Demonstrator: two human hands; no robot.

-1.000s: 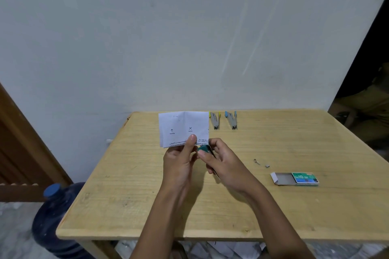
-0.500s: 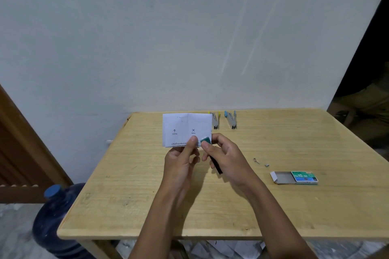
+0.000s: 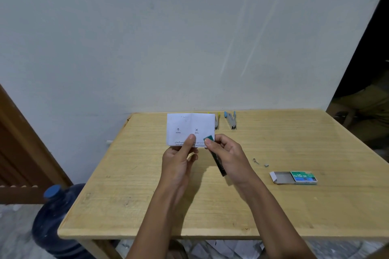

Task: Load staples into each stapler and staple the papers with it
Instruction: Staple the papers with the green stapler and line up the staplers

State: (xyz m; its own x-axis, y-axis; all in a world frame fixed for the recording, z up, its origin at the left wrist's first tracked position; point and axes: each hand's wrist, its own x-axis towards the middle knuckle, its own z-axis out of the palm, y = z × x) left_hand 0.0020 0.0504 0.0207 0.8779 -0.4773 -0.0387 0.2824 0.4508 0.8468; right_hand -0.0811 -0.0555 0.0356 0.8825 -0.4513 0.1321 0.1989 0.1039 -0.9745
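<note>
My left hand (image 3: 179, 160) pinches the lower edge of a small folded white paper (image 3: 187, 126) and holds it upright above the table. My right hand (image 3: 229, 153) grips a green stapler (image 3: 212, 147), whose green tip sits at the paper's lower right corner. Two more staplers lie at the table's far edge: a yellow one (image 3: 216, 121), partly hidden behind the paper, and a blue one (image 3: 231, 120). An open green staple box (image 3: 294, 177) lies to the right, with loose staples (image 3: 261, 163) near it.
The wooden table (image 3: 126, 195) stands against a white wall. A blue water jug (image 3: 54, 223) stands on the floor at the lower left, beside a brown door. Papers lie on the floor under the table. A person sits in the dark at the far right.
Both hands lifted slightly and moved right with the paper. The stapler's tip came up to the paper's lower right corner.
</note>
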